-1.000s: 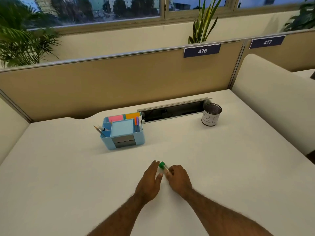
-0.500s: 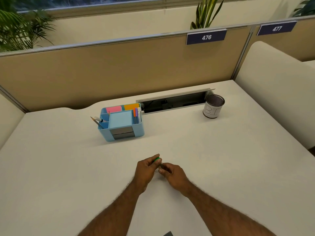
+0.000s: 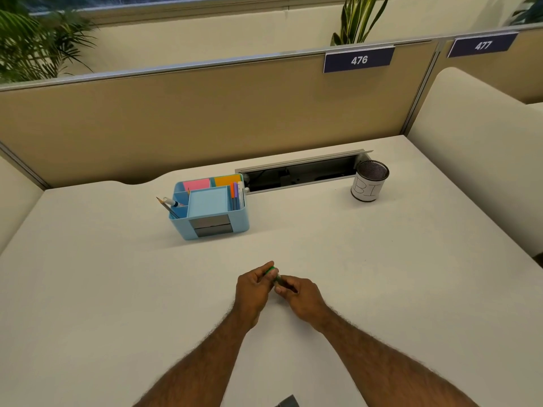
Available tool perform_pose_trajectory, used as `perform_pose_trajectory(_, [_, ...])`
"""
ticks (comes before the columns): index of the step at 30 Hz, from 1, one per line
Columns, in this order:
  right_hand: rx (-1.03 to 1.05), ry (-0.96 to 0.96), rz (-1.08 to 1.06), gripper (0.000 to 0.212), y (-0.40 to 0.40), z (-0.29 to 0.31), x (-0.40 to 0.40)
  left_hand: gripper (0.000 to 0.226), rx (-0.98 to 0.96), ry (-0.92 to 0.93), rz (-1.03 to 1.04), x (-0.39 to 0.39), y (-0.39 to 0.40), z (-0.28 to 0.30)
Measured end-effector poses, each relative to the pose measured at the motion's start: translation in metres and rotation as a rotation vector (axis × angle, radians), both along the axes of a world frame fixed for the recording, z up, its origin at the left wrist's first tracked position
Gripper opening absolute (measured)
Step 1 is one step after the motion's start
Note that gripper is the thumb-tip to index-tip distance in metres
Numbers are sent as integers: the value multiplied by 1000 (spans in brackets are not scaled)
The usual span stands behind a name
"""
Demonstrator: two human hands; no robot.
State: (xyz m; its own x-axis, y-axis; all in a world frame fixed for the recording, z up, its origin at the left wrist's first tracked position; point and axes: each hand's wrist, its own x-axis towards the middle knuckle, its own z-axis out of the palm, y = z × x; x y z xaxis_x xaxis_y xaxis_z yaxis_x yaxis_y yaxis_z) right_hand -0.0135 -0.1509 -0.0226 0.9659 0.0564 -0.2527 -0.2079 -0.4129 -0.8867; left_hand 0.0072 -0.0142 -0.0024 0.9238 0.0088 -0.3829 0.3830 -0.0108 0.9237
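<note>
Both my hands meet over the middle of the white desk (image 3: 117, 289) around a small pen-like item with a green cap (image 3: 272, 271). My left hand (image 3: 254, 289) pinches the green cap end with thumb and fingers. My right hand (image 3: 302, 295) curls around the darker body behind the cap. Most of the item is hidden by my fingers.
A light blue desk organizer (image 3: 210, 207) with sticky notes, pens and a pencil stands behind my hands. A mesh cup labelled "BI" (image 3: 368, 181) sits at the back right beside an open cable tray (image 3: 302, 173). Beige partitions (image 3: 205, 113) wall the desk.
My left hand, flat beside the green-capped item a second ago, has curled onto its cap. My head has tilted downward, so the desk sits higher in view.
</note>
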Motion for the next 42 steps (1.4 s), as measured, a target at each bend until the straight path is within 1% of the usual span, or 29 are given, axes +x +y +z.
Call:
perform_pose_trajectory(3, [26,24,-3,28,-1,-2,0,36,186,-83,-42,-1,-2,4])
perform_pose_trajectory(6, [28,21,15,32,-1,-1,0,35,231,-122,-40,-3,-4,5])
perform_pose_trajectory(12, [24,23,4,38,-1,-1,0,39,82,-53,47,-3,-5,8])
perform_pose_trajectory(18, [53,10,-25,25,-1,-3,2,42,-64,1,145,4,-3,9])
perform_pose_trajectory(23, [93,-8,-77,32,-5,1,3,43,-164,25,200,18,-2,17])
perform_pose_trajectory(26, [129,-27,-112,33,-11,3,7,39,-209,110,241,27,-2,18])
perform_pose_trajectory(31, [167,-72,-223,37,-26,7,21,45,-194,222,305,43,-1,13])
perform_pose_trajectory(36, [185,-154,-342,40,-50,22,51,42,-232,266,337,57,1,9])
perform_pose_trajectory(42, [133,-267,-454,42,-85,47,90,41,-318,326,368,64,1,5])
